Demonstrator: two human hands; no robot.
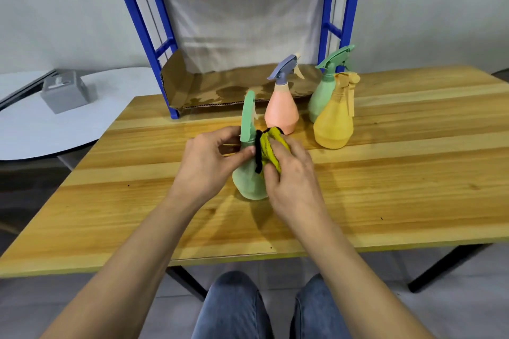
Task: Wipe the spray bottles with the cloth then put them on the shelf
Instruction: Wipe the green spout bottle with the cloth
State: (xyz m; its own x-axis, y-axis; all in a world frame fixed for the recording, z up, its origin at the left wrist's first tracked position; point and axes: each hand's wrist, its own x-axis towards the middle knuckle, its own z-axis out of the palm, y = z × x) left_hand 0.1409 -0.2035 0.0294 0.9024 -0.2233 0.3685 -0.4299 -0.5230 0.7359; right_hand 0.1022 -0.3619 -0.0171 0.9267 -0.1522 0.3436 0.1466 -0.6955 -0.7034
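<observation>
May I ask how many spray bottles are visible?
4. The near green bottle is held in the left hand; the pink bottle, far green bottle and yellow bottle stand on the table before the shelf.

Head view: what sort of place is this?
Likely a makeshift indoor workroom: a wooden table, a blue shelf lined with cardboard, and a white sheet hung behind it.

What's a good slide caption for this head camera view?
Left hand holds the near green spray bottle while the right hand presses a yellow cloth against it.
</observation>
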